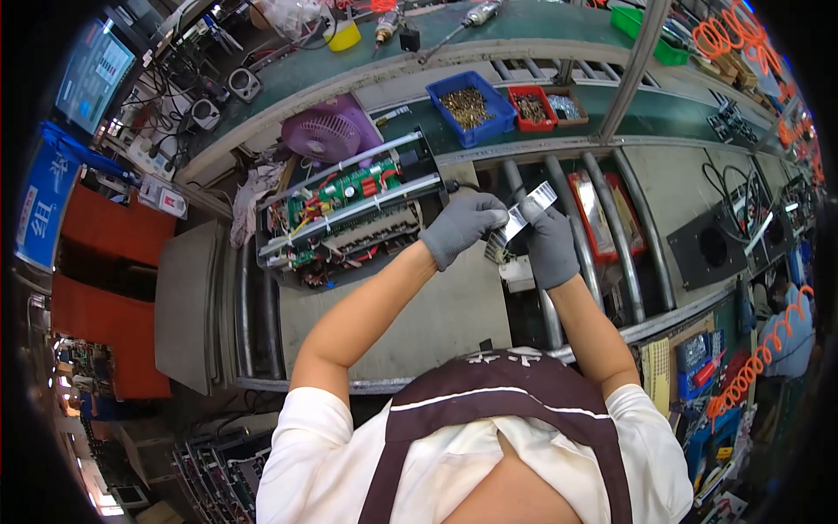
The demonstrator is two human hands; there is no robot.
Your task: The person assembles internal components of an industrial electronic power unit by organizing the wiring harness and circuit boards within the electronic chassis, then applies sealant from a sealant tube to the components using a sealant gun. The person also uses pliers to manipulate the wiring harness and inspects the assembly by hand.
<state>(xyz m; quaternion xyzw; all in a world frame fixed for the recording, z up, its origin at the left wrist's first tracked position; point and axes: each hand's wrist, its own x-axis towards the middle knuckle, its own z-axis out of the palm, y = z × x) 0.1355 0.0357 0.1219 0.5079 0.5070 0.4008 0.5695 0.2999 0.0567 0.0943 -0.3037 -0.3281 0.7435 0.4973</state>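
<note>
A person in a white shirt and a dark apron (506,397) wears grey gloves on both hands. The left hand (467,229) and the right hand (552,249) are close together, just right of the middle of the frame and a little above it. Between them is a white strip (515,225) with dark bars, slanting up to the right; the fingers of both hands are closed on it. Whether the two hands touch each other behind it cannot be told. Just below the strip sits a small white block (518,273), partly hidden.

Left of the hands, an open metal frame of circuit boards (349,210) lies tilted across the view, with a grey board (401,323) below it. A purple fan (327,135) stands behind the frame. Metal rollers (608,227) run right of the hands, and a red tray (646,236) shows beneath them.

At the upper middle, a blue bin (504,118) holds brass-coloured small parts, with a red bin (532,126) beside it. A black panel (690,258) with a round hole lies at the right, and a lit screen (96,74) is at the upper left.
</note>
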